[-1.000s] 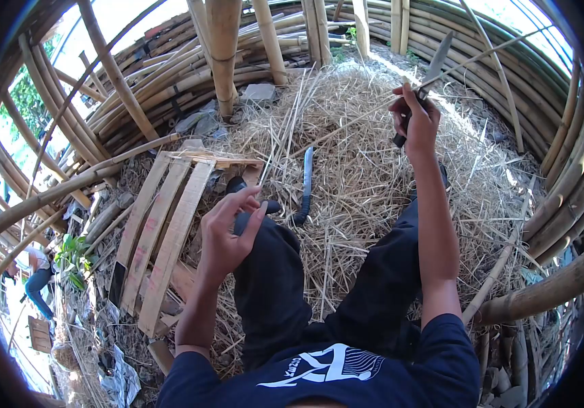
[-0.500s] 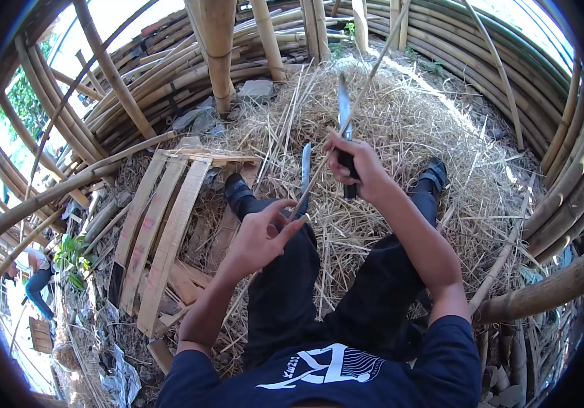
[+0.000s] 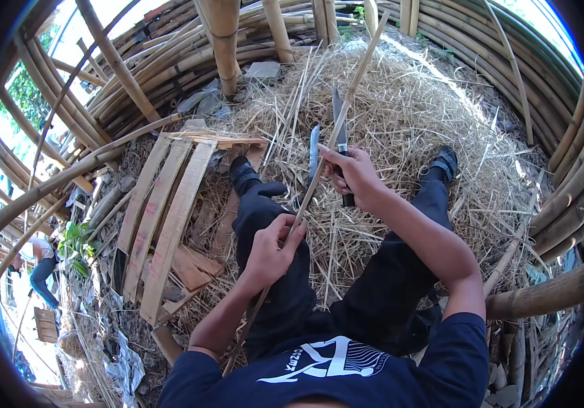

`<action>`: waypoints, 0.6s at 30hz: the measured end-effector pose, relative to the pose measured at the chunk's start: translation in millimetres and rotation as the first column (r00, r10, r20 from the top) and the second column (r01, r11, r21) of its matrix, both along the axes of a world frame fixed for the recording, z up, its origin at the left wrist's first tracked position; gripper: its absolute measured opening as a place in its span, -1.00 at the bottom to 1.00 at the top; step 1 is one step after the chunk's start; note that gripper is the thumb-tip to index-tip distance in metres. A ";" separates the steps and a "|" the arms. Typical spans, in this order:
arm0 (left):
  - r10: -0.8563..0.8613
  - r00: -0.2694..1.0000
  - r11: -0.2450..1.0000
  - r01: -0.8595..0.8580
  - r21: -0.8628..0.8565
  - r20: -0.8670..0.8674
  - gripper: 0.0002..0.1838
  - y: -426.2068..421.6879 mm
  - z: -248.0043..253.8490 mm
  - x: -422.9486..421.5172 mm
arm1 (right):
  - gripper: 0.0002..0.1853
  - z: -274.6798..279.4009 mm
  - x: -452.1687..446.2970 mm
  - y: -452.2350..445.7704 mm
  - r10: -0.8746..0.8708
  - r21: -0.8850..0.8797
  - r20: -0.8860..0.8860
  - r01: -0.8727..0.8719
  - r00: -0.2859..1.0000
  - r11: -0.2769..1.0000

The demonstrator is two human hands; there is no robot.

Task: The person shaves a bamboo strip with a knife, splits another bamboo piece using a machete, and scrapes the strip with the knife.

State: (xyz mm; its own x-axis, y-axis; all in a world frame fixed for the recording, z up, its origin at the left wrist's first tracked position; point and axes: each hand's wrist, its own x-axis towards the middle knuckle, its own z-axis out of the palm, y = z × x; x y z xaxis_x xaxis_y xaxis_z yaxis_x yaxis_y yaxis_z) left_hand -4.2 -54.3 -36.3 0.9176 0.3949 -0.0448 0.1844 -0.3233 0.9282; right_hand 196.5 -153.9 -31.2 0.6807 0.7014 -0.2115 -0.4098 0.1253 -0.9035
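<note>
A long thin bamboo strip (image 3: 358, 71) runs slantwise from the upper middle down past my lap. My left hand (image 3: 273, 251) pinches it above my left knee. Farther up, my right hand (image 3: 354, 175) is closed round the black handle of a knife (image 3: 339, 115), whose blade points up and away, while its thumb and finger touch the strip. A second blade (image 3: 314, 146) with a dark handle lies on the straw (image 3: 387, 122) between my feet, partly behind the strip.
A slatted wooden crate (image 3: 169, 224) lies at the left. Bamboo poles (image 3: 224, 47) stand ahead, with stacked bamboo (image 3: 503, 81) behind. A thick pole (image 3: 550, 297) juts in at the right. A person (image 3: 43, 268) bends at the far left.
My right hand has come in from the upper right with the knife, towards my left hand. My left hand has moved right. The strip has swung to a steeper slant and reaches down past my lap.
</note>
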 end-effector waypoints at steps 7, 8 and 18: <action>0.037 0.992 0.998 -0.031 -0.054 0.123 -0.80 13.1 -23.7 17.0 | -0.67 -1.9 -2.4 -6.0 0.016 -0.028 -0.095 -0.018 0.995 0.999; 0.041 0.989 0.998 -0.034 -0.046 0.140 -0.80 16.7 -25.4 19.7 | -0.69 -9.1 2.8 -7.8 -0.018 -0.064 -0.106 0.011 0.994 0.998; 0.079 0.993 0.944 -0.103 0.313 0.088 -0.74 27.7 -23.3 36.6 | -0.69 -20.3 -12.8 -10.8 0.442 -0.584 0.777 0.253 0.449 0.771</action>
State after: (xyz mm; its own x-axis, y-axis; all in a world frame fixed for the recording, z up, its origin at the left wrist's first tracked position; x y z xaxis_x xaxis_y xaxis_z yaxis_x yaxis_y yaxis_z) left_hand 32.4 -26.6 -59.7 0.8732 0.4595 0.1622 0.1618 -0.5874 0.7930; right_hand 183.7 -164.8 -51.5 0.6641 0.7445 0.0693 0.6222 -0.4988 -0.6033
